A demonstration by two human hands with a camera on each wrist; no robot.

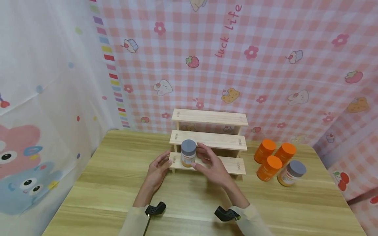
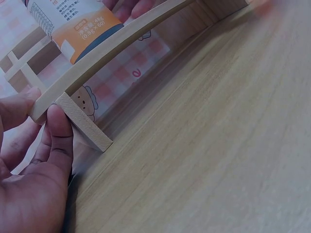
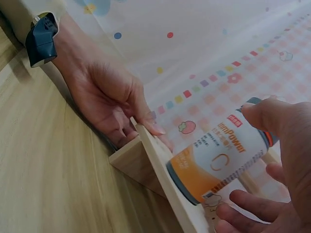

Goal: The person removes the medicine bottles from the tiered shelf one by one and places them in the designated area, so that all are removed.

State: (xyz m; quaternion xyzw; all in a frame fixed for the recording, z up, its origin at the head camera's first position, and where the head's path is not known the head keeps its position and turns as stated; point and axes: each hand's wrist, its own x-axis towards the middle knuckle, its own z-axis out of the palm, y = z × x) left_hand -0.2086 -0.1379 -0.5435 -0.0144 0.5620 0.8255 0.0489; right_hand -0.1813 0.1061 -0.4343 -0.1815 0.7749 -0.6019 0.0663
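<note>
A three-tier wooden step shelf (image 1: 211, 139) stands on the table. On the left part of its lowest board, a white and orange supplement bottle (image 1: 188, 156) with a grey lid stands upright. My left hand (image 1: 156, 172) pinches the left end of that board, its thumb above and a finger beneath, as the left wrist view shows. Around the right side of the bottle, my right hand (image 1: 213, 167) has its fingers loosely spread. In the right wrist view the right thumb (image 3: 272, 116) overlaps the bottle near its lid, and the other fingers are spread apart below.
To the right of the shelf, several orange-lidded bottles (image 1: 269, 167) stand close together with another grey-lidded bottle (image 1: 291, 173). A pink checked curtain (image 1: 206, 75) hangs behind the wooden table (image 1: 118, 183), and a white printed curtain (image 1: 53, 98) hangs at the left.
</note>
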